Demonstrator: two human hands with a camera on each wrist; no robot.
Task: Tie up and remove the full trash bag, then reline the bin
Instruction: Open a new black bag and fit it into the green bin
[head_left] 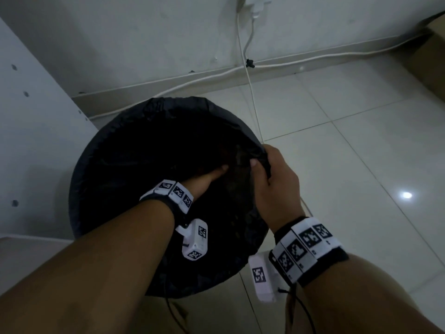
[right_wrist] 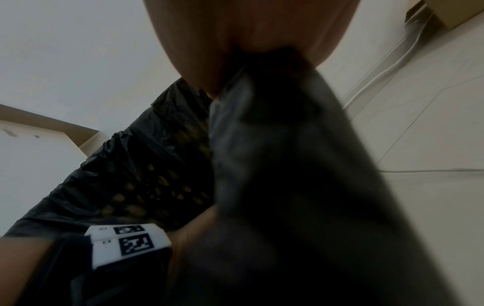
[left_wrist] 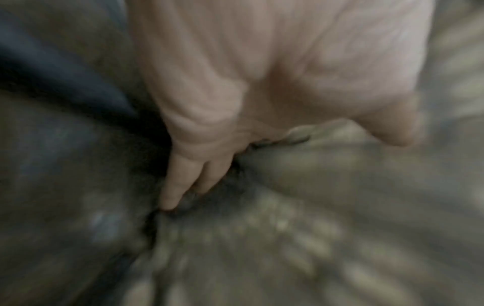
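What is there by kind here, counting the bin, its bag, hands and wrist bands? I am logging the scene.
Round mesh trash bin: 1
Black plastic trash bag: 1
Hands: 2, left hand and right hand
White marker-printed wrist bands: 2
Total: 6

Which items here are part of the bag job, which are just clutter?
Job:
- black trash bag, draped over the rim
- bin, mesh wall showing
- right hand, gripping bunched bag edge
- left hand, reaching inside the bag

Lying about:
- white cables on wall and floor
- cardboard box
- white panel
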